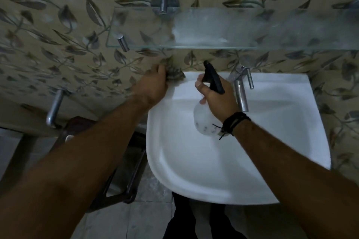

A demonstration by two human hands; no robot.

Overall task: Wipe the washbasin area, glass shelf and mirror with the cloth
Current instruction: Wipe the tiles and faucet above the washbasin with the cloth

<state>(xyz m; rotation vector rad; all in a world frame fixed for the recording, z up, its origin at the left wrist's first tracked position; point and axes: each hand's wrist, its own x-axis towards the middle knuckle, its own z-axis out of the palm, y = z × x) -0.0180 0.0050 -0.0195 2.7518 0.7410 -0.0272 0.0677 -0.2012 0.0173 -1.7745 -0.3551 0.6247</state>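
Fingers of left hand point(155, 83) bunched around cloth point(174, 73) at washbasin point(272, 161) back corner | right hand point(217, 99) gripping spray bottle point(206, 120) over basin

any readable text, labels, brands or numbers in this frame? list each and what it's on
None can be read.
spray bottle: a few dark specks on its translucent body, held in the right hand; too small and blurred to tell whether they are print.
washbasin, tap, glass shelf: no brand or marking visible.
cloth in the left hand: no label visible.
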